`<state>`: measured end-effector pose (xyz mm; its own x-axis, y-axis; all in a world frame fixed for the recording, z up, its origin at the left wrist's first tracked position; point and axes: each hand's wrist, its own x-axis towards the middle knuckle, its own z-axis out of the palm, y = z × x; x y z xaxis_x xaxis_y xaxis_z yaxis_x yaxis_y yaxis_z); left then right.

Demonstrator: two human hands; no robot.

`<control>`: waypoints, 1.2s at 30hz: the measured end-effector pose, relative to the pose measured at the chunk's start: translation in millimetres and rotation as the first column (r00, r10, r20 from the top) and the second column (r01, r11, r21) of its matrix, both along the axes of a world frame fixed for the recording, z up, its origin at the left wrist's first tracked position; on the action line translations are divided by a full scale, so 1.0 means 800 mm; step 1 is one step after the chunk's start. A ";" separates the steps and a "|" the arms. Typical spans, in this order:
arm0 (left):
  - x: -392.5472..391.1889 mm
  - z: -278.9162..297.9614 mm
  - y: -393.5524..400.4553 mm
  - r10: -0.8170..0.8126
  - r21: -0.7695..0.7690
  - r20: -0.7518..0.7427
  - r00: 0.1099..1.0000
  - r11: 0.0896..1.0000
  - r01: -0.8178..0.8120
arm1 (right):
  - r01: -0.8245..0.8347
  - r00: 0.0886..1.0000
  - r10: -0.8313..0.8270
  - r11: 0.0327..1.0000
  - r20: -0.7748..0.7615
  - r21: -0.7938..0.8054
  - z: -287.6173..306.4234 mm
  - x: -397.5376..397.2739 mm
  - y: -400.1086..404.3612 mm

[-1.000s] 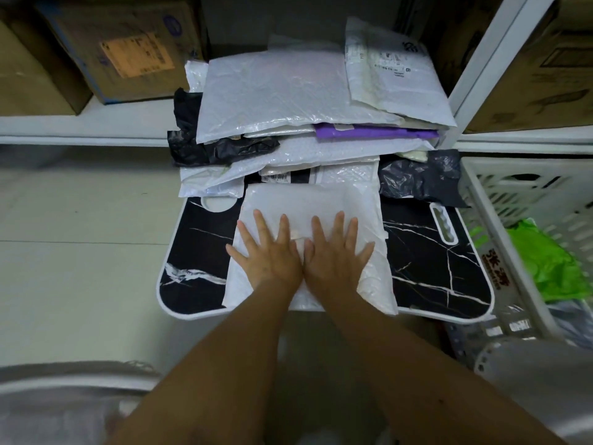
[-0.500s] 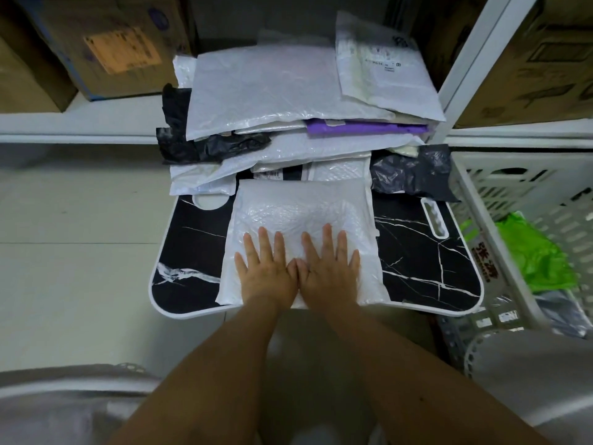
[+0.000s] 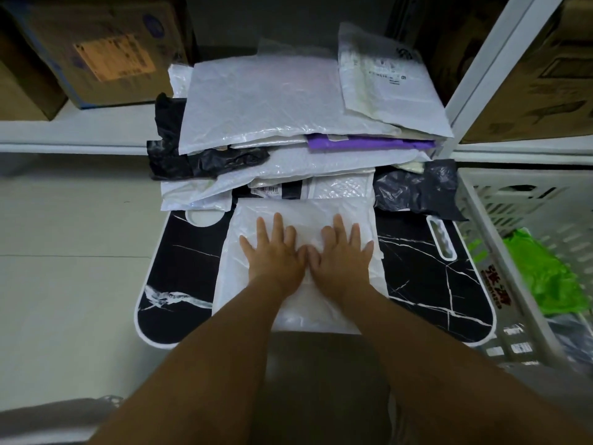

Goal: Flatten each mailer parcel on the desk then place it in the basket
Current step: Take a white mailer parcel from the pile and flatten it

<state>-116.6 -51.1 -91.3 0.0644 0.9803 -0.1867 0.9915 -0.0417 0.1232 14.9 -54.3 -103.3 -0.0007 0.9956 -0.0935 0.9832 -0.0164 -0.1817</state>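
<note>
A white bubble mailer (image 3: pixel 305 213) lies flat on the black marble-patterned desk (image 3: pixel 426 277). My left hand (image 3: pixel 274 252) and my right hand (image 3: pixel 341 255) press side by side on its middle, palms down, fingers straight and spread. Behind it is a pile of mailers (image 3: pixel 269 114) in white, black and purple. The white slatted basket (image 3: pixel 500 200) stands at the right of the desk, with a green bag (image 3: pixel 545 271) inside.
Cardboard boxes (image 3: pixel 106 53) sit on the white shelf (image 3: pixel 80 130) at the back left, and more boxes (image 3: pixel 545 78) behind a white upright at the right. A black mailer (image 3: pixel 417 187) lies by the basket's rim. Pale floor shows at the left.
Both hands slid away from me over the white mailer, from its near edge toward its middle, still pressing flat.
</note>
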 end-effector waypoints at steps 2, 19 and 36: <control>-0.006 0.000 0.006 0.023 0.045 -0.008 1.000 0.999 -0.022 | 0.018 1.000 -0.018 0.999 -0.010 0.040 0.002 0.004 0.010; -0.019 -0.025 -0.007 0.099 0.095 -0.013 0.995 0.991 -0.097 | 0.164 0.985 -0.164 0.986 -0.061 0.000 -0.010 0.006 0.004; -0.093 0.017 -0.070 0.435 -0.003 0.287 0.853 0.891 -0.453 | 0.560 0.804 -0.551 0.828 -0.224 -0.027 0.036 0.046 -0.044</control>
<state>-191.2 -107.0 -77.7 -0.3414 0.9256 -0.1634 0.8333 0.3785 0.4029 51.7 -89.3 -74.5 0.5384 0.8345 -0.1174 0.7449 -0.5365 -0.3966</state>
